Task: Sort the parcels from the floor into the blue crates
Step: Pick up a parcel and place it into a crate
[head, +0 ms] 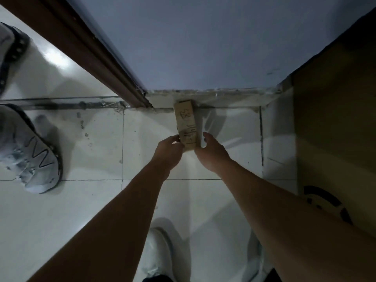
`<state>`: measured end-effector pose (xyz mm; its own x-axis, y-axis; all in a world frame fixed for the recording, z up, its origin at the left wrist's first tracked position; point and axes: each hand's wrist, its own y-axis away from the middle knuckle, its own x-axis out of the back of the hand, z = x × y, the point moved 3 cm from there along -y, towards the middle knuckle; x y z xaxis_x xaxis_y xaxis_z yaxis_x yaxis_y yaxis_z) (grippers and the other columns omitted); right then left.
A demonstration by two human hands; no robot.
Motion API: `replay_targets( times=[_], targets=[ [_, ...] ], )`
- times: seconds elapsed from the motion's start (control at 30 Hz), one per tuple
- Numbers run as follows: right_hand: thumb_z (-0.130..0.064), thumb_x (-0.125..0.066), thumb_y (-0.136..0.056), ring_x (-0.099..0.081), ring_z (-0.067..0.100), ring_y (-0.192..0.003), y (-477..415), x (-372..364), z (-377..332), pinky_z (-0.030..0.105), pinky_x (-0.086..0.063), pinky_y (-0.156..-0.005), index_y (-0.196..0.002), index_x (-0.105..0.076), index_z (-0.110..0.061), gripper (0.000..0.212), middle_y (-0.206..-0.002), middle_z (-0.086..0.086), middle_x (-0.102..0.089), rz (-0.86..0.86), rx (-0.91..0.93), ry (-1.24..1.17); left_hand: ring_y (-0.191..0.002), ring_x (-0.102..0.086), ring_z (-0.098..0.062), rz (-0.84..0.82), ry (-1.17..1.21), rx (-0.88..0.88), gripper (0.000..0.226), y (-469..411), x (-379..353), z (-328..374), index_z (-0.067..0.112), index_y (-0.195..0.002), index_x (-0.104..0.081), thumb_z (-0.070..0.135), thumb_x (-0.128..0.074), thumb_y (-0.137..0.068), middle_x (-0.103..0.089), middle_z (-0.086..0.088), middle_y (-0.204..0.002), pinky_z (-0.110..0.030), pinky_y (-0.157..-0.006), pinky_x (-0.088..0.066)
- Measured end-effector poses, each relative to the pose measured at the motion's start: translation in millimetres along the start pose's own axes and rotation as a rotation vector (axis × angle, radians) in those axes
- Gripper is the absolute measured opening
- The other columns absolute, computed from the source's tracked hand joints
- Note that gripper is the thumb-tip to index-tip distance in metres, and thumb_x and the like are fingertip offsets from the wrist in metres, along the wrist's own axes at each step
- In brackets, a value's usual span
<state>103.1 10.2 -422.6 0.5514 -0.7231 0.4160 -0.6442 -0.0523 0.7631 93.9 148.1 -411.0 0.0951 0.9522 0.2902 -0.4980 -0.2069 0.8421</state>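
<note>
A small, narrow cardboard parcel (185,121) with black handwritten marks lies on the white tiled floor, its far end against the base of the blue-grey wall. My left hand (167,148) grips its near left edge with the fingers curled on it. My right hand (211,149) is pressed against its near right side, thumb up along the edge. Both hands hold the parcel's near end between them. No blue crate is in view.
A big cardboard box (335,119) stands against the wall on the right. A brown door frame (97,58) runs diagonally at the left. Another person's grey sneakers (30,151) stand at the far left. My own white shoe (160,251) is below.
</note>
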Motion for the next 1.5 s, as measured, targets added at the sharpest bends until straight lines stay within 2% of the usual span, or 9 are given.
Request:
replay_targets(
  times=[0.13, 0.27, 0.43, 0.5, 0.6, 0.83, 1.1, 1.33, 1.5],
  targets=[
    [-0.056, -0.053, -0.093, -0.059, 0.022, -0.106, -8.7, -6.8, -5.1, 0.035, -0.049, -0.086, -0.140, -0.048, -0.026, 0.055, -0.126, 0.001, -0.063, -0.002, -0.007, -0.100, -0.105, -0.067, -0.019, 0.005, 0.074, 0.028, 0.030, 1.8, 0.7, 2.1, 0.021, -0.116, -0.069, 0.010, -0.048, -0.099, -0.071, 0.000, -0.108, -0.041, -0.098, -0.053],
    [-0.056, -0.064, -0.086, -0.064, 0.022, -0.091, 10.6, 0.0, -1.3, 0.031, -0.049, -0.070, -0.128, -0.049, -0.016, 0.060, -0.107, 0.002, -0.066, 0.023, -0.106, -0.110, -0.086, -0.071, -0.016, -0.007, 0.057, 0.003, 0.030, 26.3, -0.7, 15.3, 0.013, -0.111, -0.071, 0.002, -0.046, -0.097, -0.074, -0.006, -0.100, -0.029, -0.077, -0.053],
    [-0.054, -0.077, -0.077, -0.065, 0.019, -0.085, 79.2, 34.1, -1.1, 0.028, -0.046, -0.064, -0.121, -0.047, -0.012, 0.068, -0.100, -0.003, -0.064, 0.137, -0.184, -0.139, -0.108, -0.068, -0.026, -0.104, 0.007, 0.000, 0.033, 92.2, -11.5, 44.6, 0.007, -0.121, -0.067, 0.000, -0.046, -0.096, -0.071, -0.012, -0.118, -0.021, -0.069, -0.052],
    [-0.053, -0.075, -0.081, -0.060, 0.020, -0.084, 114.4, 53.2, -3.6, 0.028, -0.043, -0.065, -0.122, -0.046, -0.011, 0.066, -0.100, -0.003, -0.060, 0.181, -0.190, -0.120, -0.103, -0.067, -0.029, -0.143, 0.022, 0.004, 0.030, 126.5, -15.6, 58.8, 0.005, -0.113, -0.069, -0.005, -0.046, -0.096, -0.069, -0.015, -0.117, -0.020, -0.065, -0.052],
    [-0.052, -0.067, -0.084, -0.065, 0.024, -0.091, 167.5, 86.1, -11.3, 0.032, -0.051, -0.074, -0.119, -0.047, -0.014, 0.056, -0.108, 0.000, -0.066, 0.235, -0.224, -0.129, -0.090, -0.064, -0.028, -0.201, 0.041, 0.023, 0.025, 184.7, -18.0, 86.1, 0.004, -0.100, -0.070, -0.006, -0.048, -0.093, -0.071, -0.017, -0.105, -0.030, -0.071, -0.047],
    [-0.048, -0.067, -0.085, -0.065, 0.023, -0.102, 318.1, 167.6, -53.3, 0.038, -0.054, -0.086, -0.121, -0.047, -0.018, 0.052, -0.117, 0.001, -0.065, 0.248, -0.286, -0.276, -0.086, -0.065, -0.018, -0.370, -0.041, 0.094, 0.003, 352.6, -2.8, 165.0, 0.015, -0.090, -0.063, 0.017, -0.060, -0.091, -0.067, -0.005, -0.090, -0.030, -0.079, -0.045],
    [-0.040, -0.072, -0.086, -0.060, 0.013, -0.091, 491.3, 252.9, -130.2, 0.026, -0.043, -0.069, -0.116, -0.054, -0.023, 0.039, -0.108, -0.004, -0.065, 0.395, -0.246, -0.539, -0.082, -0.069, -0.021, -0.405, -0.087, 0.005, 0.026, 504.3, 45.7, 224.7, 0.003, -0.104, -0.074, 0.024, -0.066, -0.091, -0.075, -0.013, -0.100, -0.033, -0.076, -0.055],
    [-0.045, -0.075, -0.080, -0.064, 0.016, -0.093, 620.1, 303.7, -174.8, 0.039, -0.056, -0.084, -0.121, -0.050, -0.019, 0.054, -0.109, 0.000, -0.063, 0.497, -0.218, -0.777, -0.092, -0.071, -0.025, -0.418, -0.278, -0.141, 0.027, 612.0, 78.0, 264.9, 0.009, -0.105, -0.069, 0.032, -0.067, -0.091, -0.070, -0.013, -0.109, -0.036, -0.084, -0.056],
    [-0.035, -0.073, -0.086, -0.069, 0.020, -0.091, 676.8, 334.3, -189.1, 0.027, -0.057, -0.064, -0.127, -0.048, -0.008, 0.055, -0.117, 0.009, -0.065, 0.538, -0.139, -0.980, -0.098, -0.071, -0.023, -0.535, -0.235, -0.202, 0.046, 671.2, 67.9, 288.9, 0.014, -0.110, -0.067, 0.055, -0.062, -0.090, -0.073, -0.009, -0.110, -0.040, -0.092, -0.056]
  ],
)
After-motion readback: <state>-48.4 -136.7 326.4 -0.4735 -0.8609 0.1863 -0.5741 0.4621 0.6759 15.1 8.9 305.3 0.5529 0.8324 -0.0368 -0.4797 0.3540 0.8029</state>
